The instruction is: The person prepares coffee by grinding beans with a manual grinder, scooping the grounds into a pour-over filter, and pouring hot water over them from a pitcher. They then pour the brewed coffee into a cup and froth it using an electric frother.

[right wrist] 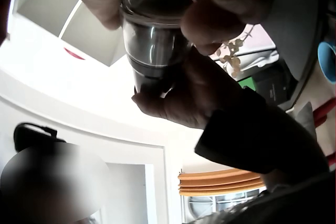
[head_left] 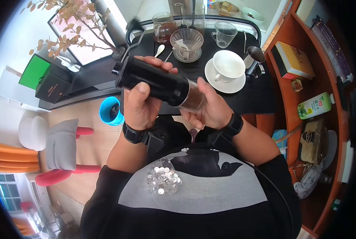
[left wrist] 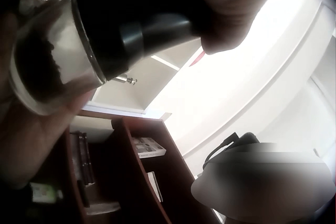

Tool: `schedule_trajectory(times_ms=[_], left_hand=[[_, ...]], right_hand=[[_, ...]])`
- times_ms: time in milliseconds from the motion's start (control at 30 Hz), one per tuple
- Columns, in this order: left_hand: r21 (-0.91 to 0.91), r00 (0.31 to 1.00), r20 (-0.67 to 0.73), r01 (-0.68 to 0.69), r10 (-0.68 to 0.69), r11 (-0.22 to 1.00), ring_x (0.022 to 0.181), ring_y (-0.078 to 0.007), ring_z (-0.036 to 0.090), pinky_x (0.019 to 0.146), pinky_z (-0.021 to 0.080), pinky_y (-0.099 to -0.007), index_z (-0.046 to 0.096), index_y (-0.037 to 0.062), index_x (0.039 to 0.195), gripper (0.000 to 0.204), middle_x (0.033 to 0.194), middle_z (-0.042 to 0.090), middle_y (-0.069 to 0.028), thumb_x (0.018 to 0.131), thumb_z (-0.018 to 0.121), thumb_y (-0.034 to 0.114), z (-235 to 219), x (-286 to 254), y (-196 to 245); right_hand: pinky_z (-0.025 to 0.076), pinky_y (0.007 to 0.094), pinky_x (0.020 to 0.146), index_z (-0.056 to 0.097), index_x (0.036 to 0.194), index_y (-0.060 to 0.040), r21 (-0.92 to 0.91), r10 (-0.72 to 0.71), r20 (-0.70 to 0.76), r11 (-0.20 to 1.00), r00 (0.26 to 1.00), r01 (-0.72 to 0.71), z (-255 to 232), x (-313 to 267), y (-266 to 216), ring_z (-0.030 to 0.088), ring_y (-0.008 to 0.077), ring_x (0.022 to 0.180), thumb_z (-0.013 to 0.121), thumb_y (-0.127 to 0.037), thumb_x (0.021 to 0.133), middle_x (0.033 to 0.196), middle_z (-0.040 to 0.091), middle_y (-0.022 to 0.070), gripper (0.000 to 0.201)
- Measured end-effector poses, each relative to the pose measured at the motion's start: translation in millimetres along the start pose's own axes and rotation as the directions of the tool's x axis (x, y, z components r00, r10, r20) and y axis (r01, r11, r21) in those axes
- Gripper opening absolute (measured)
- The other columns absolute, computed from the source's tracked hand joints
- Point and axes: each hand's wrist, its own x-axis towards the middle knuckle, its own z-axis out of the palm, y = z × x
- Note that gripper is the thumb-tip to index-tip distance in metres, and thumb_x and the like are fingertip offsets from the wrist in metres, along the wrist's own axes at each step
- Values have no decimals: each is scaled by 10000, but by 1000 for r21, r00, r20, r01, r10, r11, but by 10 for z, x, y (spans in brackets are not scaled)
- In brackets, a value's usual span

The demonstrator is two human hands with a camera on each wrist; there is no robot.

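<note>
A black hand coffee grinder (head_left: 158, 81) is held tilted above the lap, at the table's near edge. Its crank handle (head_left: 133, 42) sticks up at the left end. My left hand (head_left: 140, 101) grips the black body, thumb across the front. At the other end is a clear jar (head_left: 193, 96) partly filled with brown coffee grounds, also seen in the left wrist view. My right hand (head_left: 216, 107) holds this jar between thumb and fingers. The right wrist view shows its fingers on both sides of the jar's clear base (right wrist: 157, 3).
On the black table (head_left: 261, 95) stand a ribbed dripper (head_left: 187, 44), a glass server (head_left: 164, 30) with dark liquid, a glass cup (head_left: 225, 35), a white cup (head_left: 229, 63) on a saucer and a metal pitcher (head_left: 255, 55). Shelves flank the right; a blue bin (head_left: 106, 115) stands left.
</note>
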Motion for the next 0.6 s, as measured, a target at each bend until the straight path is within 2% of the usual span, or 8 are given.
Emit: schedule_trajectory(times_ms=[100,167,267,333,400,500,533,600], left_hand=[[-7,1000,9,7,-7,1000,1039,-271,537,933,427,-456,421,5,1106,459,1073,506,-131,767,639,224,-23,10,1],[24,998,-65,2,-1,1000,1023,-270,545,919,437,-441,430,0,1096,451,1060,516,-135,763,640,220,-3,8,-9],[87,994,-113,14,-5,996,988,-265,562,892,453,-411,445,-6,1083,447,1026,540,-144,750,645,215,23,-5,-25],[109,996,-85,27,-18,994,968,-260,570,878,459,-397,452,-8,1080,450,1004,554,-149,742,650,214,32,-6,-31],[170,995,-90,58,-43,984,944,-253,578,854,463,-372,468,-13,1068,461,968,573,-155,723,662,223,29,-7,-31],[193,996,-75,64,-50,979,936,-238,576,833,465,-359,474,-9,1068,466,967,574,-139,712,665,224,-22,13,-10],[190,996,-71,63,-50,980,936,-238,576,833,465,-359,474,-9,1068,466,967,574,-139,712,665,224,-70,47,13],[473,997,-23,74,-71,878,916,-201,568,816,455,-332,484,1,1065,465,966,574,-112,700,668,224,-247,140,144]], right_hand=[[441,226,471,278,1270,-53,-2,72,-107,997,992,-72,107,42,17,551,136,581,386,-502,897,901,547,112,593],[441,218,489,312,1225,-51,-346,-316,-428,923,847,169,349,132,49,542,116,585,367,-484,911,824,551,88,538],[435,215,495,328,1192,-53,-538,-396,-442,835,805,115,302,161,106,539,116,592,343,-491,917,827,546,85,517],[427,219,483,324,1185,-56,-462,-358,-428,876,830,139,236,136,127,535,114,587,366,-473,919,835,538,85,496],[417,220,473,332,1174,-62,-200,-228,-434,968,872,153,220,124,137,528,111,577,392,-451,918,833,536,83,471],[445,230,500,288,1246,-49,-89,-168,-345,985,924,146,176,133,137,546,119,615,448,-380,914,877,547,93,496],[445,230,500,288,1246,-49,-92,-171,-346,985,923,148,199,147,105,546,119,615,448,-380,914,877,547,93,496],[472,230,558,245,1322,-54,-467,-244,-553,883,797,-54,285,195,63,591,154,705,461,-279,922,931,555,101,508]])
